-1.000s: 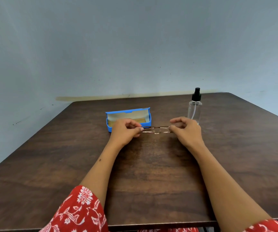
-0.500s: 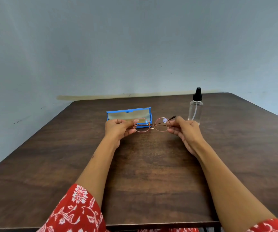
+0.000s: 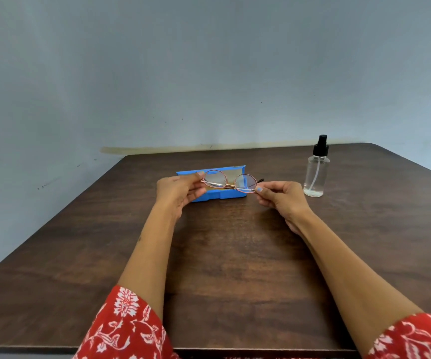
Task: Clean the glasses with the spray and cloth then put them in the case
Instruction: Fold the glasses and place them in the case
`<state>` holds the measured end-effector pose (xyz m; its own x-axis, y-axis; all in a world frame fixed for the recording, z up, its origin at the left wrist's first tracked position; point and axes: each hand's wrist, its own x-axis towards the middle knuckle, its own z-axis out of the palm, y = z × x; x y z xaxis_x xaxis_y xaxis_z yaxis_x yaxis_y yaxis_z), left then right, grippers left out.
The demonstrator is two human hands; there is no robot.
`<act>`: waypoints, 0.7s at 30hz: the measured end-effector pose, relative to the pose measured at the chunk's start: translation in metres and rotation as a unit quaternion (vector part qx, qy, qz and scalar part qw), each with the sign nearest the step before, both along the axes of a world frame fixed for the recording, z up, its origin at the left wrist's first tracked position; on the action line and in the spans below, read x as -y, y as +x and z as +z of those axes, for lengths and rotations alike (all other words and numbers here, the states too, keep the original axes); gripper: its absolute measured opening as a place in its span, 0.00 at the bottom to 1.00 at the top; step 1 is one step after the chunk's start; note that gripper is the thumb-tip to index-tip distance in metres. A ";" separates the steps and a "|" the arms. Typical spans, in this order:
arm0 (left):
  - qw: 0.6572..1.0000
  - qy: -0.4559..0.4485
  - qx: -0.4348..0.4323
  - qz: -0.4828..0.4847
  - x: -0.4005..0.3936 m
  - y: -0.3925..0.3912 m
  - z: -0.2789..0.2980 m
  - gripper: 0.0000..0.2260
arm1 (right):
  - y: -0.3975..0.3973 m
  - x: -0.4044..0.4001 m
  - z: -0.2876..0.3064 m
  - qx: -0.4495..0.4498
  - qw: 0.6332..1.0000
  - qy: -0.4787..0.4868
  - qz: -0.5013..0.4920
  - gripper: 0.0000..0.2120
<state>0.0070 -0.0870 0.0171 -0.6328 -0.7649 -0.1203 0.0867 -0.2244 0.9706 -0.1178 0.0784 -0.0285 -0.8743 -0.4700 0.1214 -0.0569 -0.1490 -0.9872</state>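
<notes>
Glasses [image 3: 228, 182] with a thin reddish round frame are held up above the table [image 3: 235, 255], in front of the open blue case [image 3: 210, 196], and both lenses face the camera. Left hand [image 3: 177, 190] pinches the left end of the frame between thumb and fingertips, and right hand [image 3: 280, 194] pinches the right end the same way, with the other fingers curled under. A dark temple tip shows behind the right lens, so the arms seem folded, but I cannot tell this surely.

Seen from the glasses, the case lies at 12 o'clock, just behind and below them on the wood, with its lid standing up and a beige lining inside. Spray bottle [image 3: 316, 174] stands upright at about 2 o'clock from the right hand, near it but apart; it is clear with a black pump top and a little liquid at the bottom. Both forearms reach out from red sleeves [image 3: 129, 330] with white flower print at 6 o'clock.
</notes>
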 end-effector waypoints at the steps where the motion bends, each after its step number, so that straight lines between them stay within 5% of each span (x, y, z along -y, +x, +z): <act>1: 1.000 -0.001 -0.004 0.004 0.002 0.001 0.001 0.04 | 0.000 0.004 0.001 -0.011 1.000 0.007 -0.006 0.03; 21: 0.992 -0.018 0.101 0.071 0.019 0.005 -0.003 0.04 | -0.004 0.030 -0.002 -0.077 0.992 0.081 -0.058 0.07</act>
